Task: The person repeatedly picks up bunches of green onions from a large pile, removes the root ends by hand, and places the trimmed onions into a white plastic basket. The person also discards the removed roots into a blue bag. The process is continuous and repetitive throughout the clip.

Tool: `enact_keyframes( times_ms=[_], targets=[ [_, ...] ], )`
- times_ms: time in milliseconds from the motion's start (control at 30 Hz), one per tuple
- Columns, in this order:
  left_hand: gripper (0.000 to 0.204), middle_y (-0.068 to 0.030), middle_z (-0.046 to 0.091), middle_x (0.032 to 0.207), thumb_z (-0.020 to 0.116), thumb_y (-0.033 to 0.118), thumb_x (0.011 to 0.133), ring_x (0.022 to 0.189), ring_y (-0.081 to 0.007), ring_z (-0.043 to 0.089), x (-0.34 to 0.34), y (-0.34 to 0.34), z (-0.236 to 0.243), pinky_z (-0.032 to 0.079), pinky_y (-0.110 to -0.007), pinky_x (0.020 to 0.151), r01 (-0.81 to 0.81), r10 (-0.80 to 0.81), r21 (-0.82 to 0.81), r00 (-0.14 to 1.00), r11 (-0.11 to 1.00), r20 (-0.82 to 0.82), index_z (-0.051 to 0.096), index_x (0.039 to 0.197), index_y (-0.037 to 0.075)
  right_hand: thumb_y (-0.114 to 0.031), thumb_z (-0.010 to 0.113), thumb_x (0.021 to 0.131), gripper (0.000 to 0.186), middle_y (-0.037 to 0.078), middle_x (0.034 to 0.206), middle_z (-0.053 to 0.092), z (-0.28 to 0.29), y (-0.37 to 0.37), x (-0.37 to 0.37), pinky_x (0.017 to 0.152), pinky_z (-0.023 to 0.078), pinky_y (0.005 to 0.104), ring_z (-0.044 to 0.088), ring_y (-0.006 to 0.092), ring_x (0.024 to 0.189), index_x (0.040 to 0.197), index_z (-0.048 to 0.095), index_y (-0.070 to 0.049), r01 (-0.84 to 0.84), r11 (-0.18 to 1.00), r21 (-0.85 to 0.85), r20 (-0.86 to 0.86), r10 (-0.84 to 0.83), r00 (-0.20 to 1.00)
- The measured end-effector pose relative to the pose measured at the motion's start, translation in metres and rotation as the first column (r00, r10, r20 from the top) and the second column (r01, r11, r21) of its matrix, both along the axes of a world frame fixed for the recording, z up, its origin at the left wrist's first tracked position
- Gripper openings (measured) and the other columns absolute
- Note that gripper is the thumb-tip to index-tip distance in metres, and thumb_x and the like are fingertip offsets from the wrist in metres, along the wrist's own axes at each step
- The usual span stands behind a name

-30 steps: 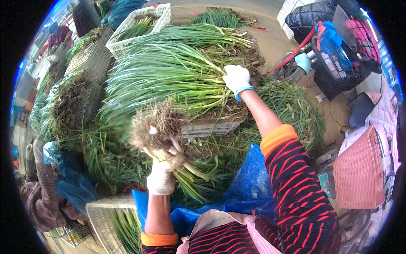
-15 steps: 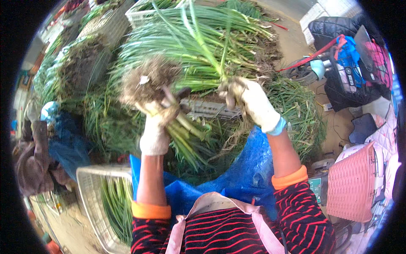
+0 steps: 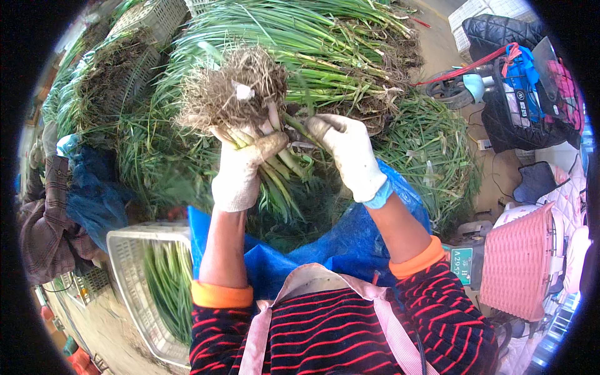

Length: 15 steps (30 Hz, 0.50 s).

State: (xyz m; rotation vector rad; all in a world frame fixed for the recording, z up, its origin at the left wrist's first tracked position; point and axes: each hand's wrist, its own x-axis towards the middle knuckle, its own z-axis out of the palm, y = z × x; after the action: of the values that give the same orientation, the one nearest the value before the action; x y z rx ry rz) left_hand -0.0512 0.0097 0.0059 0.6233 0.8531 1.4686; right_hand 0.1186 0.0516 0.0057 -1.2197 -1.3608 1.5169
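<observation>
My left hand (image 3: pixel 240 165), in a whitish work glove, is closed round a bunch of green onions (image 3: pixel 275 172). Their matted brown roots (image 3: pixel 234 90) point up and away, and the green leaves hang down below the hand. My right hand (image 3: pixel 350 147), in a white glove with soiled fingertips, pinches a green onion stalk (image 3: pixel 300 129) close to the bunch. The far end of this stalk reaches the side of the held stems. Beyond both hands lies a large heap of green onions (image 3: pixel 294 37), roots to the right.
Loose trimmed leaves (image 3: pixel 431 159) lie around the heap. A white crate (image 3: pixel 128 275) with green onions stands at lower left. Another person's plaid sleeve (image 3: pixel 53 194) shows at far left. To the right are a pink basket (image 3: pixel 515 265) and a parked bike with black padded covers (image 3: pixel 500 31).
The stalk in my right hand, upright with leaves raised before, is now low beside the bunch. My right hand has come left towards my left hand, and the root clump has shifted right.
</observation>
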Motion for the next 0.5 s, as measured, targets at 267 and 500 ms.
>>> enact_keyframes(
  times_ms=[267, 500],
  targets=[
    [0.05, -0.0085, 0.059, 0.113, 0.064, -0.006, 0.074, 0.102, -0.0198, 0.058, -0.027, 0.013, -0.011, 0.048, -0.035, 0.088, -0.226, 0.228, -0.028, 0.969, 0.974, 0.094, 0.051, 0.121, 0.003, -0.014, 0.061, 0.09, 0.024, 0.009, 0.105, 0.064, 0.009, -0.021, 0.009, 0.079, 0.047, 0.0254, 0.058, 0.0123, 0.086, 0.105, 0.064, 0.004, -0.169, 0.98, -0.105, -0.066, 0.163, 0.984],
    [0.023, -0.0099, 0.065, 0.081, 0.068, 0.009, 0.078, 0.075, -0.019, 0.064, -0.062, 0.003, 0.004, 0.054, -0.031, 0.072, -0.463, 0.461, -0.098, 0.886, 0.881, -0.045, 0.063, 0.097, -0.001, -0.024, 0.066, 0.077, 0.018, 0.007, 0.092, 0.061, -0.011, -0.017, 0.105, 0.083, 0.044, 0.0406, 0.056, 0.0254, 0.094, 0.079, 0.069, -0.006, -0.69, 0.682, 0.241, 0.967, -0.113, 0.227]
  ],
)
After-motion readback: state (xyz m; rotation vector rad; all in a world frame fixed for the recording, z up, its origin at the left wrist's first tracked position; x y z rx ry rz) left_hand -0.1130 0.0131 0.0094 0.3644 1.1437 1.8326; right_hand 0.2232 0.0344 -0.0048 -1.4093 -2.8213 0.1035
